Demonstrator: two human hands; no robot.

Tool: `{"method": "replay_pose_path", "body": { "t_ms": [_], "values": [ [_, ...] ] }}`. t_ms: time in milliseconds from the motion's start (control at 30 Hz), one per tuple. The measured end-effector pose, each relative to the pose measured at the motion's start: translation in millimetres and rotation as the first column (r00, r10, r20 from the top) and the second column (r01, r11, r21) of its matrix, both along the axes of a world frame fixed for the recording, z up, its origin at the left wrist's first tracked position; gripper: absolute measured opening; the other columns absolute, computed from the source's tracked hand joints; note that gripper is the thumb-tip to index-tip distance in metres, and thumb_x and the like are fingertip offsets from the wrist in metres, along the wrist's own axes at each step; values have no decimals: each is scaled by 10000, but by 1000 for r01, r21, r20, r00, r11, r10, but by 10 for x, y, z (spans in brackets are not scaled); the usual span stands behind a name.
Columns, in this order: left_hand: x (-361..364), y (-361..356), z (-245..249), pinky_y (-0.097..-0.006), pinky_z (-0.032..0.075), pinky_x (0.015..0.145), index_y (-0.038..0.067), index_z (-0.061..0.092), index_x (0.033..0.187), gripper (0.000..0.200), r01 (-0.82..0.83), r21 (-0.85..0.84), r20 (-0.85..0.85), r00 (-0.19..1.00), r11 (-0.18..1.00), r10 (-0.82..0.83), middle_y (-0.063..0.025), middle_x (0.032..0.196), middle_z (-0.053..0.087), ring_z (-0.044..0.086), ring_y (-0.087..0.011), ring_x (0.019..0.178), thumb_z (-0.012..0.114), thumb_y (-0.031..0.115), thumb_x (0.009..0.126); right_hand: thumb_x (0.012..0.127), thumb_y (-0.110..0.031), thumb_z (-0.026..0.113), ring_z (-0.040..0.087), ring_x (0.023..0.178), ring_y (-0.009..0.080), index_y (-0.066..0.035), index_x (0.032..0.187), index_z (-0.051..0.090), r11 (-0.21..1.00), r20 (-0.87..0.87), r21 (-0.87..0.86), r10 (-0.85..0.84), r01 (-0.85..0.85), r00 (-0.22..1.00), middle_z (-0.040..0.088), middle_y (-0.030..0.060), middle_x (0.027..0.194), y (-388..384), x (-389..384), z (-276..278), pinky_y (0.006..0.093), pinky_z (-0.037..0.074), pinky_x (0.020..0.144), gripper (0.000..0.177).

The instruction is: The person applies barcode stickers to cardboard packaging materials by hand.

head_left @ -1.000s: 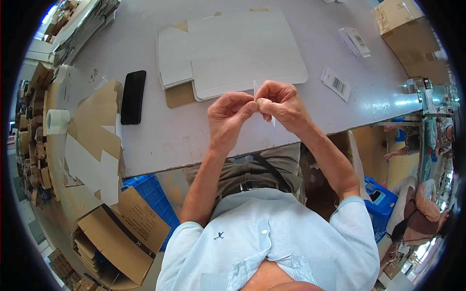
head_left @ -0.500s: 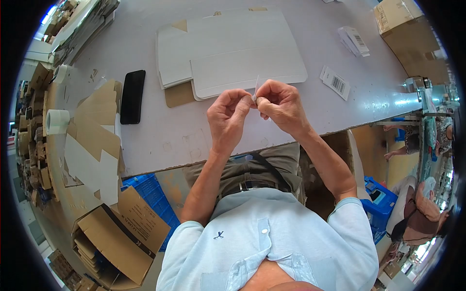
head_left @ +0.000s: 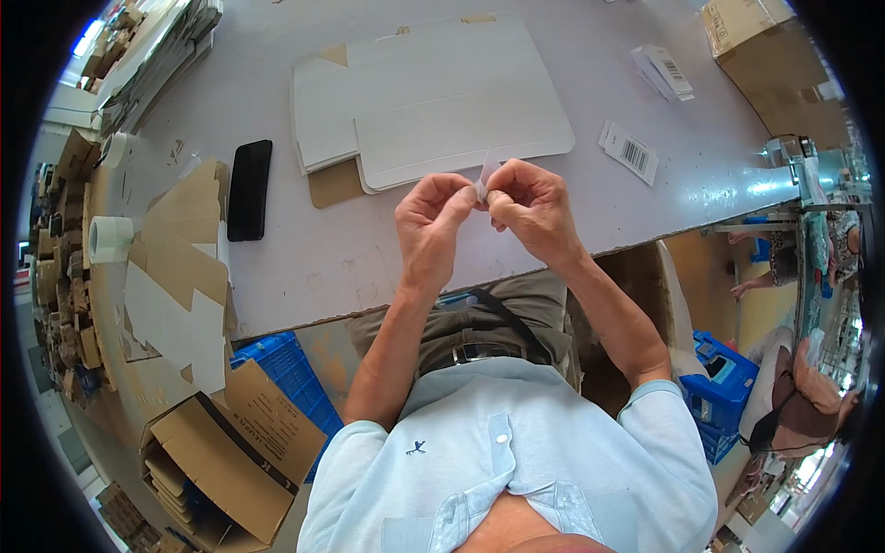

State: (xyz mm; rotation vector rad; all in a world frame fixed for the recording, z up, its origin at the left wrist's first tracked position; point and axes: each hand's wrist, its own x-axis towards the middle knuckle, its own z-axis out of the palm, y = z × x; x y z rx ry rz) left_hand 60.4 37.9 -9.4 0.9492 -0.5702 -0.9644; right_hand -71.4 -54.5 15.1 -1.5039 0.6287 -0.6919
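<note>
My left hand (head_left: 431, 226) and my right hand (head_left: 536, 207) meet fingertip to fingertip over the table, close to the near edge of a stack of flat white cardboard (head_left: 461, 120). Between both pinches is a small white label (head_left: 486, 169), its thin tip pointing up. Much of it is hidden by the fingers. Barcode labels (head_left: 629, 153) lie to the right of the stack, with another pile of barcode labels (head_left: 663, 73) behind them.
A black phone (head_left: 250, 191) lies left of the stack. Tape rolls (head_left: 111, 240) and cut cardboard (head_left: 184, 267) are at the left. A brown box (head_left: 765, 64) stands back right. An open carton (head_left: 226, 452) and blue crates are below. Another person (head_left: 802, 405) is at far right.
My hands stay together at nearly the same place, the fingertips slightly shifted on the label. The whole view has moved slightly.
</note>
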Motion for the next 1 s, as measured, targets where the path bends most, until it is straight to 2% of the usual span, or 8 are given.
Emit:
{"method": "replay_pose_path", "body": {
  "t_ms": [133,367,500,600,667,800,867,1000],
  "values": [
    [-37,-39,-43,-291,590,774,2,649,1011,78,-40,-48,-357,934,998,20,-43,866,686,685,-119,821,619,75,1009,880,7,613,596,643,93,-34,879,651,951,212,295,-165,98,963,621,19,758,59,-253,-11,259,499,560,56],
    [-97,-55,-38,-306,582,637,14,639,1028,98,-61,-80,-355,934,995,29,-44,682,610,648,-151,615,605,106,1030,923,-79,648,585,625,104,-57,929,635,628,156,517,-737,581,658,617,23,775,454,-1680,-452,283,496,536,26],
    [-151,-14,88,-303,575,597,7,609,1056,93,-184,-87,-129,977,979,172,-97,727,678,671,-164,622,591,96,1040,938,-193,677,546,545,107,-67,768,612,443,-338,132,-821,887,460,583,9,655,899,-2839,-1158,274,399,471,221],
    [-206,79,111,-297,581,606,6,590,1076,87,-244,-95,98,962,965,253,-145,808,730,701,-168,657,587,86,1043,954,-235,672,521,526,133,-35,705,596,598,-716,-62,-584,799,381,572,29,601,1172,-3449,-1394,300,394,484,328],
    [-233,131,100,-296,584,616,5,581,1085,87,-258,-128,194,940,958,280,-169,850,749,715,-169,679,589,80,1041,972,-275,663,499,536,145,9,703,585,684,-682,-646,-717,339,148,569,33,582,1149,-3503,-1279,315,398,508,399],
    [-284,199,-35,-283,589,683,9,577,1091,81,-299,-177,468,812,938,348,-164,859,757,727,-147,723,608,24,1018,967,-125,708,518,659,56,3,906,716,713,-353,-429,-698,555,623,611,-13,716,755,-1981,-168,240,430,583,142],
    [-289,148,-121,-290,586,714,7,615,1080,131,-341,-320,679,568,884,465,-142,864,761,732,-170,721,674,1,963,966,-91,715,553,696,36,-5,942,720,857,-194,-179,-512,483,837,658,-5,807,662,-1290,57,208,447,599,89],
    [-159,143,11,-333,589,747,3,662,1046,181,-318,-479,792,246,818,559,-123,861,757,737,-223,729,740,-26,885,972,-128,726,579,697,40,3,972,712,956,-47,24,-290,291,956,666,-5,814,538,-299,156,208,476,610,132]
  ]
}}
